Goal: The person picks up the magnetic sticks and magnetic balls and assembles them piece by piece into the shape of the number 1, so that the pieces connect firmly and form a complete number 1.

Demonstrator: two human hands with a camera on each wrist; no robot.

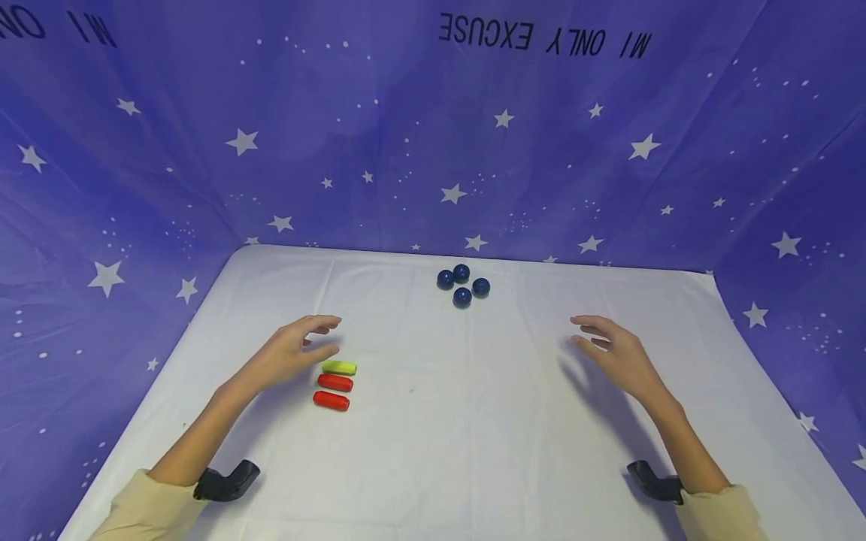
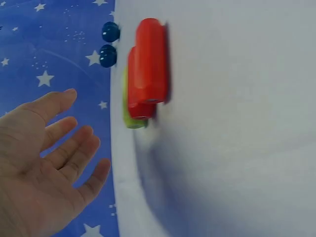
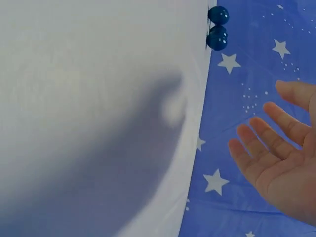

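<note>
My left hand hovers over the left of the table with relaxed fingers and holds nothing. Just below its thumb in the head view lie a yellow-green piece and two red pieces, side by side in a column. The left wrist view shows the red pieces overlapping the yellow-green one, right of my open left hand. Over the right side, my right hand is raised, fingers loosely bent and empty; the right wrist view shows its palm.
Several dark blue balls sit grouped near the table's back edge, between and beyond the hands. A white cloth covers the table. Purple-blue curtains with white stars stand behind it and at both sides.
</note>
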